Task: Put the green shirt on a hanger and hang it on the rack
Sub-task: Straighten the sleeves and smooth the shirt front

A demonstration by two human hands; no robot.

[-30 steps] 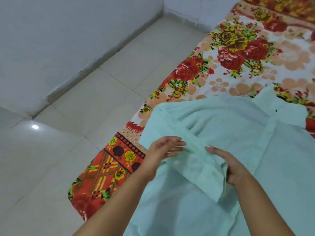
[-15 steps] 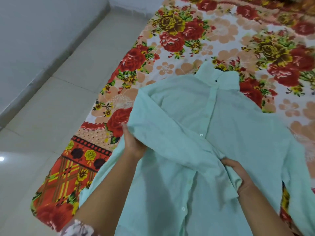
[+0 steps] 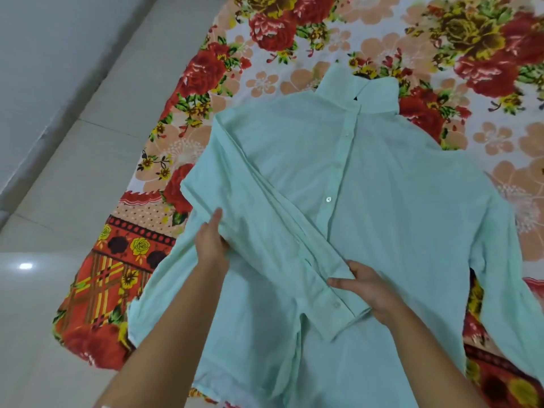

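The green shirt (image 3: 382, 184) lies front up on a floral bedsheet (image 3: 294, 33) printed with red and yellow roses; its collar (image 3: 365, 91) points away from the person, and the button placket (image 3: 338, 172) runs down the middle with white buttons showing; one long sleeve (image 3: 279, 231) is folded diagonally across the chest, from the shoulder at the upper left down to the cuff (image 3: 338, 310) at the lower middle; the left hand (image 3: 210, 242) grips the upper part of this sleeve, its thumb on top of the cloth and its fingers tucked beneath the fold; the right hand (image 3: 374, 290) is closed on the cuff end, thumb over the fabric and fingers under it; the shirt's other sleeve (image 3: 500, 260) trails down the right side of the sheet; the sheet's patterned border (image 3: 117, 260) ends beside a pale tiled floor (image 3: 73, 178), which meets a grey wall (image 3: 44, 54) at the left; a bright light spot (image 3: 25, 265) reflects off the tiles.
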